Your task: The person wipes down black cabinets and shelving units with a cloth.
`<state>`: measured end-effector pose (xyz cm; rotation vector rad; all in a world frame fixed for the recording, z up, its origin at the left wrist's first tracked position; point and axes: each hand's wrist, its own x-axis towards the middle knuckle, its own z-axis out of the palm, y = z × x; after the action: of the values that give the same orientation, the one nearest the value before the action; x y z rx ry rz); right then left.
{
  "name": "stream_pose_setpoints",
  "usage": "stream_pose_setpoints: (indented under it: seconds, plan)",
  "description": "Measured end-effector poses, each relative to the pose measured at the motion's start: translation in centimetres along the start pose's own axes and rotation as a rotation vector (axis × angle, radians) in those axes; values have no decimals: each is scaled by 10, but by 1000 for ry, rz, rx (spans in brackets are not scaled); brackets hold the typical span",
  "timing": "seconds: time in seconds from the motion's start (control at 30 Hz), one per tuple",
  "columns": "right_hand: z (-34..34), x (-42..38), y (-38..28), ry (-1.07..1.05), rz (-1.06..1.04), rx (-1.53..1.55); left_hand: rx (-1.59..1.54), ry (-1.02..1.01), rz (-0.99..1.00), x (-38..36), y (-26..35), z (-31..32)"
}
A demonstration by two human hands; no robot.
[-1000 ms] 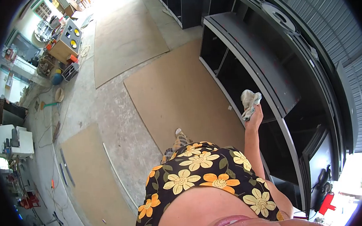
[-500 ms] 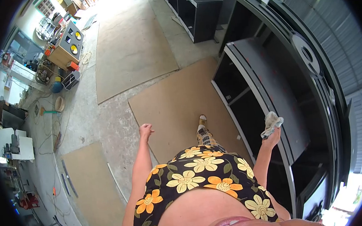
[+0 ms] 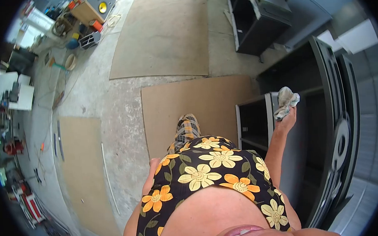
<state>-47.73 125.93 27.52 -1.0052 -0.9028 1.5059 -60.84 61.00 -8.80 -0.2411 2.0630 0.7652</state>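
My right hand [image 3: 286, 120] is closed around a crumpled whitish-grey cloth [image 3: 287, 101], which sticks up above the fingers. Hand and cloth are over the dark cabinet [image 3: 295, 142] at my right, near its pale front edge; whether they touch it I cannot tell. Of my left arm only a part shows beside my flowered top, and the left hand is hidden from view.
Brown boards [image 3: 188, 96] lie on the concrete floor [image 3: 122, 117] ahead and at the left. Another dark cabinet [image 3: 263, 24] stands at the upper right. A speaker box [image 3: 91, 10], cables and a white table [image 3: 23, 96] are along the left.
My view has turned and moved toward the right-hand cabinet. My left hand has dropped back out of sight beside my body. The cloth is still in my right hand, now a bit higher in view.
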Motion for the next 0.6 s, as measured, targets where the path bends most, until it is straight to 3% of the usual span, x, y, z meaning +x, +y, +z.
stream_pose_setpoints:
  seconds: [0.03,0.1,0.27,0.43,0.6]
  plan:
    - [18,7,4,-17,23,11,-185,33,-171,-18,4,5]
    - [71,29,22,-60,65,38,-376,63,-311,-40,34,14]
    - [142,106,92,-130,101,35,-658,131,-429,-15,96,11]
    - [224,166,99,-113,78,38,-852,219,-294,100,226,-58]
    - [291,204,95,-43,44,-36,-470,283,-143,239,412,-162]
